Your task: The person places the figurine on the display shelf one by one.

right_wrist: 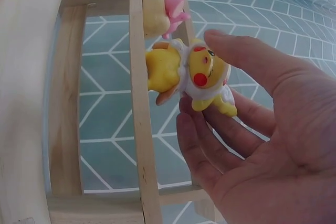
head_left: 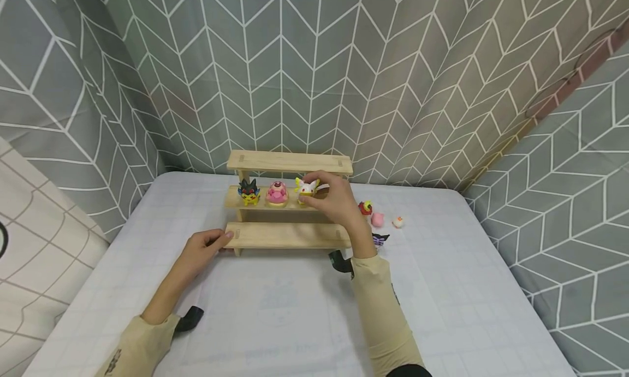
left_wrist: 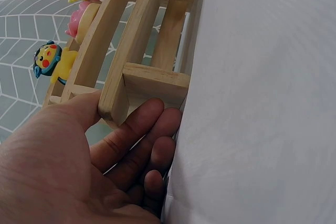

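Your right hand (head_left: 335, 198) had thumb and fingers curled round the white-hooded yellow figurine (head_left: 307, 189), upright on the middle shelf (head_left: 232, 198), just right of the pink figurine (head_left: 277, 194); your left hand (head_left: 200, 248) gripped the wooden stand (head_left: 290, 161) at its lowest shelf's (head_left: 290, 235) left end, thumb above, fingers beneath

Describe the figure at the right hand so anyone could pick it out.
On the white-covered table stands a three-tier wooden shelf. On its middle tier, find the rightmost figure of three, by the right hand. Yellow with a white hood, it differs from the pink figure beside it and the dark-hooded figure at the left end.
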`<state>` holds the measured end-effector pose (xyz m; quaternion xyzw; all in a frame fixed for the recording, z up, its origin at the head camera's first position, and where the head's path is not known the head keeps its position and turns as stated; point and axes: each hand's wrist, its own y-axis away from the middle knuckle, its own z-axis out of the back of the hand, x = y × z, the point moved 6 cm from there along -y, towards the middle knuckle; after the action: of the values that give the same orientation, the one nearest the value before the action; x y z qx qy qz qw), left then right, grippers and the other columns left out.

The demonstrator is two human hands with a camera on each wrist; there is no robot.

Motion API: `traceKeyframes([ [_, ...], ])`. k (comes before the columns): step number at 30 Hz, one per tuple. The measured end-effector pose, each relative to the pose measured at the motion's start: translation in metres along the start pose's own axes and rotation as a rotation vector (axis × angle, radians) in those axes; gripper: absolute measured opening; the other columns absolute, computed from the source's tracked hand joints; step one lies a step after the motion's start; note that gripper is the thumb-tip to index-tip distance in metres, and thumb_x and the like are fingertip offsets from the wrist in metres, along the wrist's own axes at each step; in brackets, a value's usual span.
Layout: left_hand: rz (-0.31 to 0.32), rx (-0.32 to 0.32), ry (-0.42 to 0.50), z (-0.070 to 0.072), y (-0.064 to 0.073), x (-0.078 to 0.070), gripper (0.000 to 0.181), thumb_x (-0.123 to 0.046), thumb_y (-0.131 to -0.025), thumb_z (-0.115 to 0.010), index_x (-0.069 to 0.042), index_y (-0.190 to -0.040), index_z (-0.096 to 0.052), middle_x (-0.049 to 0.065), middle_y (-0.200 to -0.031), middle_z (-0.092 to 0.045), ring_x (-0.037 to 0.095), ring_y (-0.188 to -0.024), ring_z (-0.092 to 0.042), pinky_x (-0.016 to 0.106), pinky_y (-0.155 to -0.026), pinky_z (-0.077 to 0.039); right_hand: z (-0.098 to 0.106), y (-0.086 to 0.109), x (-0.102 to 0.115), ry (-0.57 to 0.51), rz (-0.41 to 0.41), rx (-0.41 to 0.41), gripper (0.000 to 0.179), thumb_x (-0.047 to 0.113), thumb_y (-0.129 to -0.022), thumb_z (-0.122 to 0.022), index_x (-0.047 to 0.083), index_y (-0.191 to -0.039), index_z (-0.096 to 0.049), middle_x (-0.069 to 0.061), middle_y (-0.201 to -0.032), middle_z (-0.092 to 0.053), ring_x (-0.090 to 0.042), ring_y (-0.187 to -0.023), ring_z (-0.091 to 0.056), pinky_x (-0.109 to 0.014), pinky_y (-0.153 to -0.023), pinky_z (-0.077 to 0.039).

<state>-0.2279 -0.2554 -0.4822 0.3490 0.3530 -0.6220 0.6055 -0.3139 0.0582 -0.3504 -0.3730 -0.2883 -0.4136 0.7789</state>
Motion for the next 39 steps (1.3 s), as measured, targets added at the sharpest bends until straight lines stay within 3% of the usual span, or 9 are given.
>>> traceKeyframes([
  [9,-0.006,0.000,-0.027,0.002,0.002,0.001,0.040,-0.040,-0.109,-0.059,-0.004,-0.093,-0.068,0.004,-0.085,-0.059,0.012,-0.080,-0.049,0.026,-0.068,-0.041,0.012,0.002,0.003,-0.059,0.026,-0.081,0.041,0.017,-0.087,-0.089,0.005,-0.122,-0.072,-0.013,-0.121,-0.074,-0.027,-0.115,-0.068,-0.052,-0.100,-0.055],
  [14,-0.003,-0.021,-0.025,0.006,0.006,0.003,0.039,-0.037,-0.108,-0.061,-0.003,-0.091,-0.067,0.006,-0.083,-0.058,0.011,-0.078,-0.048,0.026,-0.066,-0.040,0.017,0.002,0.000,-0.076,0.044,-0.093,0.038,0.019,-0.089,-0.087,0.007,-0.122,-0.072,-0.017,-0.120,-0.073,-0.034,-0.116,-0.068,-0.055,-0.101,-0.054],
  [19,-0.026,-0.003,-0.007,0.001,0.001,0.001,0.040,-0.039,-0.108,-0.061,-0.003,-0.091,-0.067,0.006,-0.083,-0.058,0.011,-0.077,-0.049,0.026,-0.066,-0.040,0.030,0.007,-0.006,-0.099,0.036,-0.127,0.036,0.019,-0.090,-0.086,0.009,-0.121,-0.072,-0.017,-0.120,-0.073,-0.038,-0.112,-0.069,-0.060,-0.101,-0.052],
  [28,-0.012,0.000,-0.002,0.001,-0.001,0.000,0.040,-0.038,-0.107,-0.062,-0.001,-0.097,-0.073,0.007,-0.085,-0.062,0.011,-0.080,-0.050,0.025,-0.067,-0.042,0.057,0.017,-0.019,-0.059,-0.002,-0.156,0.039,0.023,-0.094,-0.082,0.009,-0.128,-0.070,-0.017,-0.123,-0.072,-0.031,-0.117,-0.067,-0.049,-0.105,-0.052],
  [39,-0.011,-0.002,-0.007,0.000,-0.001,0.001,0.040,-0.038,-0.108,-0.061,-0.002,-0.093,-0.070,0.007,-0.084,-0.059,0.011,-0.079,-0.049,0.026,-0.066,-0.040,0.099,0.035,-0.044,0.019,-0.050,-0.211,0.037,0.023,-0.098,-0.078,0.006,-0.130,-0.070,-0.015,-0.122,-0.073,-0.031,-0.116,-0.068,-0.050,-0.103,-0.053],
])
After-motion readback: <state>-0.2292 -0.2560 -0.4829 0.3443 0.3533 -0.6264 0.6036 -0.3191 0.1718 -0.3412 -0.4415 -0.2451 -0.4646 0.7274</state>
